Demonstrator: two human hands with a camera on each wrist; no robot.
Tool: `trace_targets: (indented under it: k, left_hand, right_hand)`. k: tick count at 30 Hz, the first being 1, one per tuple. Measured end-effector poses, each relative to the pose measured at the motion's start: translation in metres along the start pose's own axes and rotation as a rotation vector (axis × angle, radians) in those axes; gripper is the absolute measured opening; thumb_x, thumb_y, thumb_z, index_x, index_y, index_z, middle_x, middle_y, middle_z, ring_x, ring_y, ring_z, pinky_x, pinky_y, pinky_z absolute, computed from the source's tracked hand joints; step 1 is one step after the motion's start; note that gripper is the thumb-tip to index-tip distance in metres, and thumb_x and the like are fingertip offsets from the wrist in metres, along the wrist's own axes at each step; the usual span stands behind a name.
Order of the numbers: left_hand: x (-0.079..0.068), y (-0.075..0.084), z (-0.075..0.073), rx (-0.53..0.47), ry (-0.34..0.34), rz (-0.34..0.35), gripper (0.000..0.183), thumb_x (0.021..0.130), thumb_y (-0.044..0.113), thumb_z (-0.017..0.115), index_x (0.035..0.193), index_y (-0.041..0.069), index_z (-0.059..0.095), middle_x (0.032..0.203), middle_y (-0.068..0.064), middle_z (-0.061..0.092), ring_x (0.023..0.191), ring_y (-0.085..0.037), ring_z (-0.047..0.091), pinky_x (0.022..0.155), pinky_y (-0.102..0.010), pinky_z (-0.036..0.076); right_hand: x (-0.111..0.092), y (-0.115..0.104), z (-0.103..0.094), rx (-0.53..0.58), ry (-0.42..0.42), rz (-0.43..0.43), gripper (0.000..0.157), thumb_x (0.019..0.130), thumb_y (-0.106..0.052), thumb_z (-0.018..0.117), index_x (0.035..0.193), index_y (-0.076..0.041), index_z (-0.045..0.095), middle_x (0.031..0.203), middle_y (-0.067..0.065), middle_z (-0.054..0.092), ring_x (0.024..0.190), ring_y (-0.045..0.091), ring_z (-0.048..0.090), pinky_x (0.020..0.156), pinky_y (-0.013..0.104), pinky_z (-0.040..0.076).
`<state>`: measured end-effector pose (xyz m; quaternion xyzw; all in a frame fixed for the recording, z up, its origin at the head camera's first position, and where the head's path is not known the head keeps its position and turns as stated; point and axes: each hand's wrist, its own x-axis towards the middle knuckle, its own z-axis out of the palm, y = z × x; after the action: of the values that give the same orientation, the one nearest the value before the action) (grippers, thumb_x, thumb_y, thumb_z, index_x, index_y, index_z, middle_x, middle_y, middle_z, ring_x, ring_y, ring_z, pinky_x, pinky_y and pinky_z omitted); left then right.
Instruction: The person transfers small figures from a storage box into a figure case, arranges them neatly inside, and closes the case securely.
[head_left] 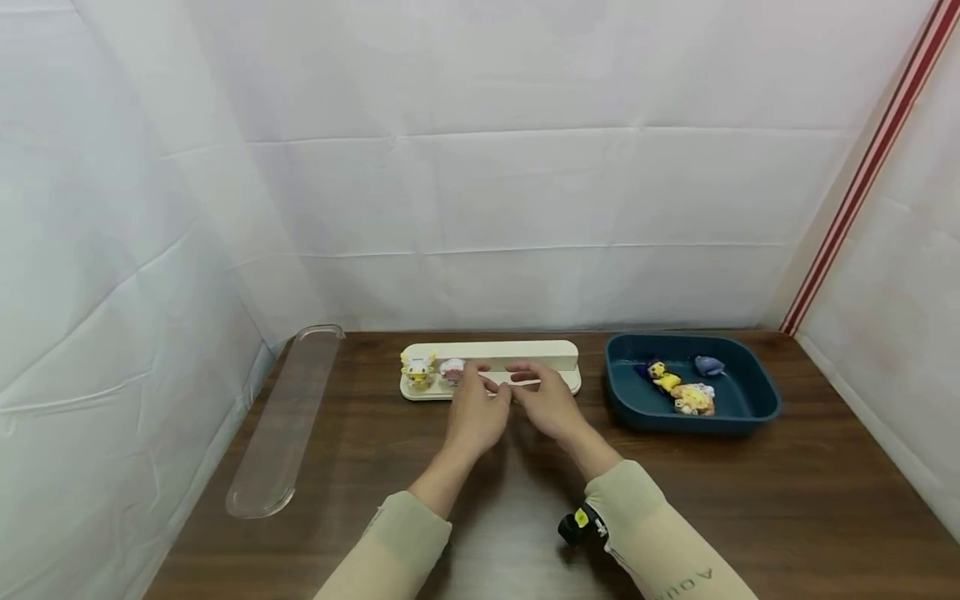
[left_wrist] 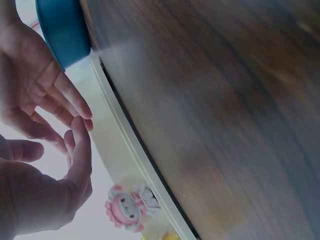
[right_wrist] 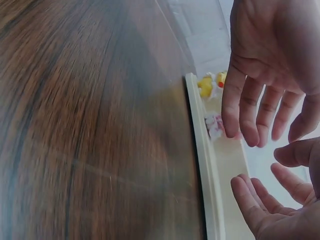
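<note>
Over the middle of a long cream display stand [head_left: 517, 350], my left hand [head_left: 480, 412] and right hand [head_left: 551, 404] face each other with fingertips close together. Nothing shows between them, and the fingers are loosely bent. On the stand's left end stands a yellow-and-white figurine [head_left: 417, 372]. Beside it is a pink-and-white figurine [head_left: 452, 371], nearest my left hand; in the left wrist view this pink figurine [left_wrist: 126, 209] shows a round hooded head. My right hand [left_wrist: 37, 82] appears above my left hand [left_wrist: 47, 192] there. The hands cover part of the stand in the head view.
A dark blue tray [head_left: 693, 423] stands to the right, holding a yellow figurine with a dark purple part [head_left: 663, 377], a tan-and-yellow figurine [head_left: 693, 398] and a blue-grey piece [head_left: 708, 366]. A long transparent cover [head_left: 288, 425] lies along the table's left edge. White sheets surround the wooden table.
</note>
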<state>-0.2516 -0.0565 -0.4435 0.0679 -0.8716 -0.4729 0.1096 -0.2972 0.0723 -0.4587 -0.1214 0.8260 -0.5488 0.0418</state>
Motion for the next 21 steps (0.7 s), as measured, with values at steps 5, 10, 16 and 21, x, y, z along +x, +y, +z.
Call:
trace_targets:
  k: [5,10,16,21]
  left_hand:
    - [0.001,0.008,0.01,-0.02,-0.03,0.022,0.038,0.091,0.028,0.055,0.124,0.013,0.048,0.094,-0.001,0.062,0.073,-0.015,0.056,0.064,-0.03,0.044]
    - [0.0,0.017,0.021,-0.057,-0.066,0.04,0.034,0.093,0.03,0.053,0.123,0.013,0.051,0.097,-0.001,0.063,0.073,-0.013,0.057,0.063,-0.03,0.045]
    - [-0.001,0.029,0.035,-0.079,-0.094,0.061,0.032,0.093,0.031,0.052,0.121,0.015,0.053,0.096,0.001,0.064,0.073,-0.012,0.057,0.063,-0.028,0.044]
    - [0.001,0.04,0.047,-0.088,-0.132,0.084,0.032,0.094,0.032,0.051,0.122,0.016,0.053,0.097,0.002,0.063,0.072,-0.01,0.057,0.06,-0.028,0.045]
  right_hand:
    - [-0.005,0.001,-0.014,-0.051,0.021,-0.011,0.029,0.09,-0.019,0.063,0.118,-0.019,0.064,0.114,0.006,0.064,0.096,0.025,0.063,0.075,0.034,0.054]
    - [-0.015,-0.002,-0.03,-0.093,0.025,-0.012,0.028,0.091,-0.021,0.06,0.12,-0.021,0.063,0.114,0.005,0.064,0.096,0.025,0.063,0.076,0.036,0.055]
    - [-0.026,-0.005,-0.053,-0.14,0.044,0.02,0.029,0.093,-0.026,0.059,0.122,-0.024,0.06,0.114,0.003,0.064,0.096,0.022,0.063,0.072,0.034,0.054]
    - [-0.031,-0.004,-0.073,-0.149,0.069,0.027,0.03,0.093,-0.029,0.059,0.122,-0.021,0.06,0.115,0.004,0.064,0.1,0.024,0.061,0.075,0.035,0.053]
